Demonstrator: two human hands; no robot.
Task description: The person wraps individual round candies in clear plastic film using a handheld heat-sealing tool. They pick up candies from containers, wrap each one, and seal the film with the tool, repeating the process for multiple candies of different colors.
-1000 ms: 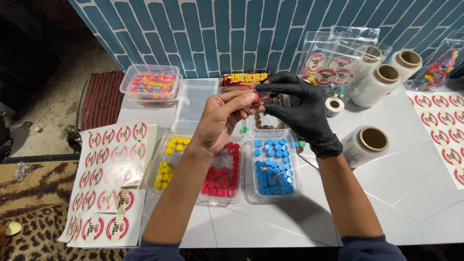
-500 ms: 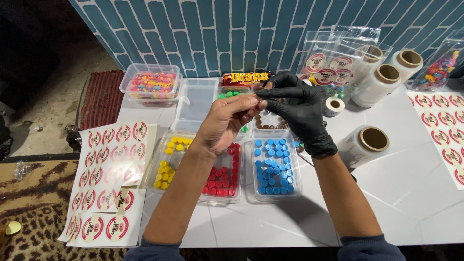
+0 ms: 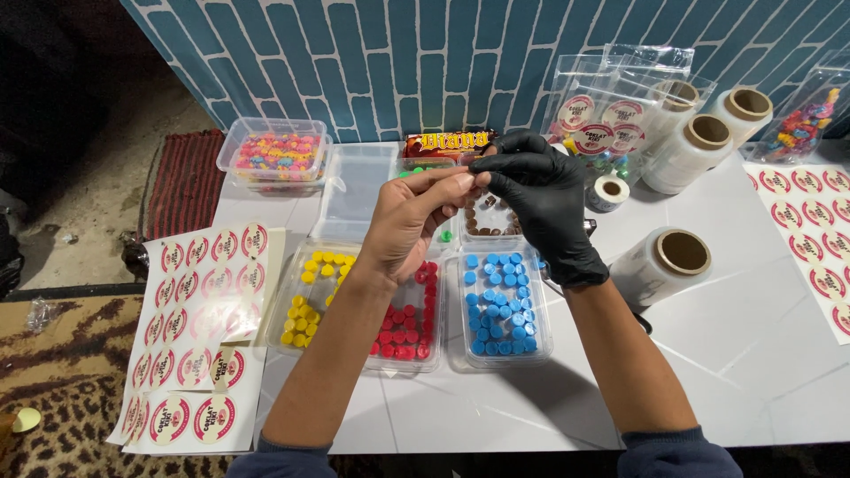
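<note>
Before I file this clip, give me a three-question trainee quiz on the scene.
1. True or false: the right hand wears a black glove.
2. Which tray lies furthest right: A yellow pieces, B red pieces, C blue pieces?
3. Fill in: the sticker sheets lie to the ____ of the trays.

Key: 1 true. 2 C. 3 left. The left hand is bare; both hands meet fingertip to fingertip above the trays, and whatever they pinch is too small to tell.
</note>
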